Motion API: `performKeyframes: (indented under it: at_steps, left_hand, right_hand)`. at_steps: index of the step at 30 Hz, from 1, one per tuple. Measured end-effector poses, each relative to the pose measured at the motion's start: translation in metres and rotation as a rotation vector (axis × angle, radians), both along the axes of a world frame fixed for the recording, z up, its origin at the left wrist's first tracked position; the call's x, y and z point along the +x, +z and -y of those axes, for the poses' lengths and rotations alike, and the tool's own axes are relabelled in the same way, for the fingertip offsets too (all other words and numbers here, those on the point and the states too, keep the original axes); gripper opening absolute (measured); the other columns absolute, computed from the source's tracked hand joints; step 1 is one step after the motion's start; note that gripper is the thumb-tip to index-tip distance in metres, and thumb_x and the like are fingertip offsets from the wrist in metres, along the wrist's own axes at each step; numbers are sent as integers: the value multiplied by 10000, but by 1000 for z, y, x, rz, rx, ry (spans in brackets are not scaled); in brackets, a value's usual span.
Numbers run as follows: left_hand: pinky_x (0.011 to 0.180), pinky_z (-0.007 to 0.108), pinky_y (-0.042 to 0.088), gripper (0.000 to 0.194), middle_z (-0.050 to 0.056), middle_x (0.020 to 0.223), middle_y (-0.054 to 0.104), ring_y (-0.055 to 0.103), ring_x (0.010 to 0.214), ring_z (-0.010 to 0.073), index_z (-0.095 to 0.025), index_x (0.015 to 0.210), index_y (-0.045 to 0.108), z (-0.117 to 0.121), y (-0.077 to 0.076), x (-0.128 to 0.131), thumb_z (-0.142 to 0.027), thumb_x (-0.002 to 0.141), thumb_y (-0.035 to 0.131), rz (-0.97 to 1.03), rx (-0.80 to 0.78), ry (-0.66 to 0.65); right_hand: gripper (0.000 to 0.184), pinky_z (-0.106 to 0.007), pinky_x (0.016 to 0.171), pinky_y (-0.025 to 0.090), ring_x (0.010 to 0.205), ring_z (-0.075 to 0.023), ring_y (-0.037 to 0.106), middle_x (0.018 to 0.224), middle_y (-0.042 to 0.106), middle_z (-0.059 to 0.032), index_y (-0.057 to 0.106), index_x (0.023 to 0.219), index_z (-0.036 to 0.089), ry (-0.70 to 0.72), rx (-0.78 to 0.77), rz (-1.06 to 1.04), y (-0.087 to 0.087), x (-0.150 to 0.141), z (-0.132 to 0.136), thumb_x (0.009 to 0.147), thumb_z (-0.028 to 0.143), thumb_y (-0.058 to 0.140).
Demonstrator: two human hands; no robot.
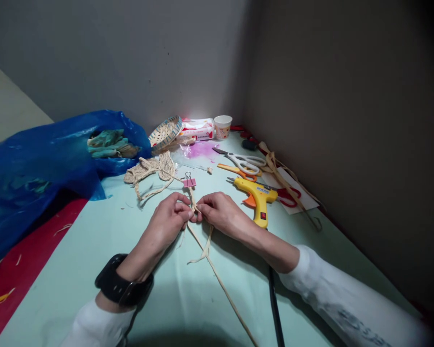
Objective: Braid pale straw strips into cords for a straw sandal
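Note:
At the middle of the table, pale plant-fibre strands (192,196) run down from a pink binder clip (189,182) that grips their far end. My left hand (170,215) pinches the strands from the left, its fingers closed. From the right, my right hand (220,212) pinches them too, its fingertips almost touching the left ones. Loose strand ends (222,284) trail toward me across the table, one reaching the bottom edge. Beyond the left hand lies a coiled fibre braid (150,171). The exact crossing of strands between the fingertips is partly hidden.
Right of my hands lie a yellow glue gun (258,195) with a black cord (275,308), white-handled scissors (244,160) and red-handled scissors (288,196). A blue plastic bag (50,159) fills the left. Behind stand a woven basket (166,132) and a paper cup (223,127), near the walls.

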State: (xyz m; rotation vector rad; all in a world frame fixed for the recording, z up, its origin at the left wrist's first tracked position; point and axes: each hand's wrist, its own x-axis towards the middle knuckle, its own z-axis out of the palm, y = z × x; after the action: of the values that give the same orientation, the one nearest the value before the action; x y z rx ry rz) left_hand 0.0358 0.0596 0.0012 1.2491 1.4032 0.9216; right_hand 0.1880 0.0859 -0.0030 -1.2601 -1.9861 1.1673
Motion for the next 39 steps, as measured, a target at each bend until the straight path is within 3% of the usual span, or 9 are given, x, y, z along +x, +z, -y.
performKeyframes:
  at_steps: [9, 14, 18, 22, 30, 35, 39]
  left_hand:
    - [420, 176, 311, 172, 1, 574, 640, 461, 412, 65, -144, 806, 539, 4, 6, 4, -128, 657, 622, 102, -93, 75]
    - [352, 147, 203, 188, -2, 552, 608, 393, 382, 37, -125, 807, 564, 0, 4, 4, -95, 632, 624, 223, -146, 97]
    - [360, 154, 267, 82, -8, 587, 573, 379, 407, 37, -126, 749, 582, 0, 5, 3, -153, 680, 617, 283, -160, 54]
    - [348, 149, 254, 107, -26, 537, 509, 345, 394, 26, -115, 654, 578, -2, 3, 4, -181, 691, 653, 293, -181, 33]
    - [334, 128, 211, 61, -36, 500, 521, 335, 367, 18, -130, 680, 560, -4, 0, 5, -124, 681, 621, 284, -178, 103]
    - [356, 131, 257, 66, 15, 592, 621, 372, 377, 13, -120, 719, 571, -3, 1, 7, -129, 685, 627, 300, -153, 85]
    - [364, 149, 267, 118, -35, 495, 557, 375, 354, 35, -137, 820, 578, -3, 1, 7, -144, 709, 615, 290, -136, 60]
  right_hand:
    - [145, -216, 570, 350, 601, -104, 547, 684, 682, -12, 569, 769, 159, -32, -29, 24, 2, 1, 3, 851, 184, 453]
    - [120, -227, 584, 346, 597, -107, 530, 695, 677, -14, 530, 757, 171, -20, -33, 18, 1, 2, 3, 847, 167, 449]
    - [134, -229, 589, 344, 636, -116, 537, 702, 667, -13, 526, 750, 175, -20, 0, 45, 2, 3, 5, 860, 185, 450]
    - [144, -225, 601, 345, 663, -117, 535, 733, 664, -9, 518, 765, 179, -12, 51, 66, 2, 4, 9, 872, 176, 423]
    - [132, -253, 572, 268, 602, -125, 457, 684, 589, -14, 539, 851, 175, -61, 226, 250, 6, 8, 20, 918, 218, 435]
    - [141, -252, 574, 257, 627, -130, 477, 674, 585, -7, 557, 835, 182, -45, 194, 224, 9, 11, 17, 911, 206, 441]
    - [173, -245, 589, 269, 637, -127, 477, 671, 595, 2, 595, 818, 184, -1, 188, 187, 9, 13, 12, 895, 182, 441]
